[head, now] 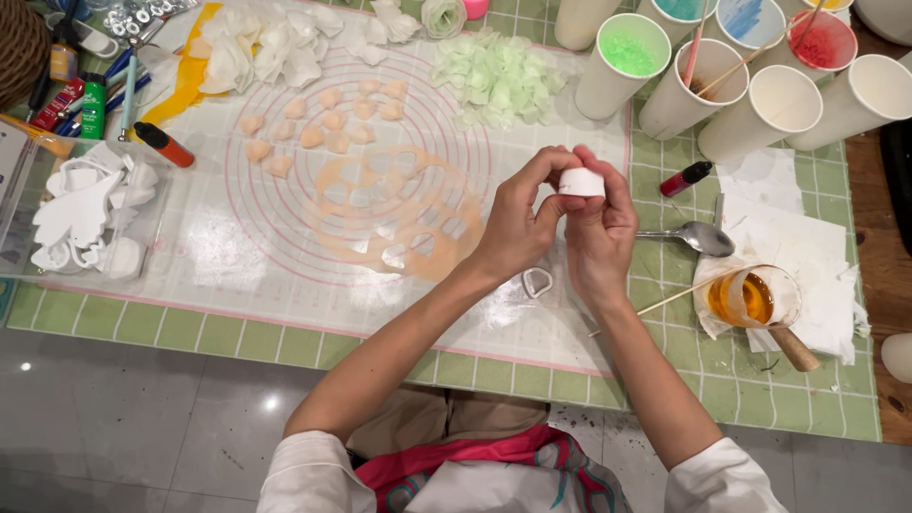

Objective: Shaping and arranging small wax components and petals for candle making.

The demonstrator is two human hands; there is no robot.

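Both hands (560,223) w/ round white cutter (581,182)

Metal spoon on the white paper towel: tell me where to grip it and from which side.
Grip the metal spoon by its thin handle, coming from above on the left. The handle points left toward the hands and lies clear on the mat, while the bowl end sits close to the glass cup of orange liquid.

Both forearms extended forward, left hand (518,223) and right hand (600,233) together, fingers curled, fingertips pinched.
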